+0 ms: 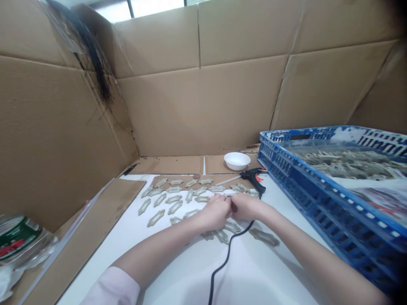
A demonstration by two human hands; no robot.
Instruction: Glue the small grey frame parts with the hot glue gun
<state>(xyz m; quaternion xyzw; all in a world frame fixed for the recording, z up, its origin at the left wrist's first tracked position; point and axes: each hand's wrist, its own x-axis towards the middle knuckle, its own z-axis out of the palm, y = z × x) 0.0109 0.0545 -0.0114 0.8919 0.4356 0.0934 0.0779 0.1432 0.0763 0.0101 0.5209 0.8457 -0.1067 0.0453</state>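
Observation:
My left hand [213,212] and my right hand [246,206] meet at the middle of a white table, their fingers closed together on a small beige notched piece [228,196], which they mostly hide. Many similar elongated pieces [155,217] lie in loose rows around and beyond my hands. A black hot glue gun [254,180] with a red trigger lies just beyond my right hand, and its black cord [229,250] runs toward me beneath my hands.
A blue plastic crate [318,186] heaped with similar pieces stands at the right. A white bowl [237,161] sits at the back. Cardboard walls [200,110] surround the table, and a plastic bottle [19,239] lies at the far left.

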